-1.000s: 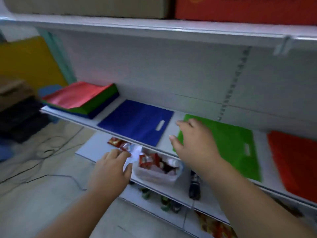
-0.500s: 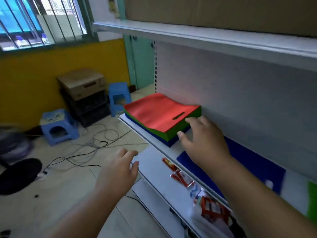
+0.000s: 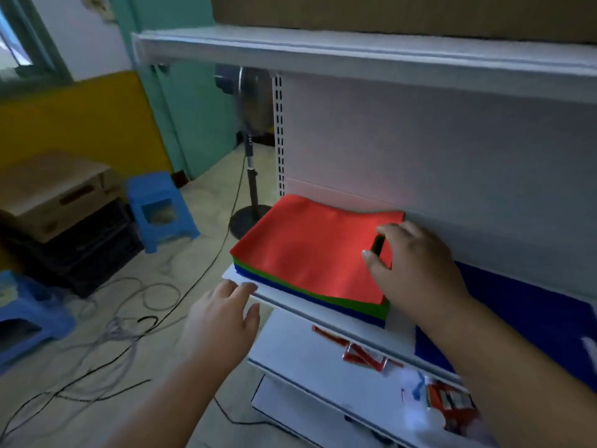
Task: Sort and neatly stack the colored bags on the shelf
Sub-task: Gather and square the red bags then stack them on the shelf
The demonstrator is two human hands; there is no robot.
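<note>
Up on the white shelf [image 3: 290, 294], the stack of bags [image 3: 310, 253] lies at its left end, red on top with green and blue edges showing beneath, and the right hand [image 3: 416, 270] rests on the stack's 3 o'clock side, thumb and forefinger curled at the red bag's handle slot. Down at 7 o'clock from the stack, the left hand [image 3: 223, 318] hangs just before the shelf lip, fingers loose, holding nothing. At 4 o'clock a lone blue bag [image 3: 533, 324] lies flat; the red packets [image 3: 365, 354] below are too blurred to read.
</note>
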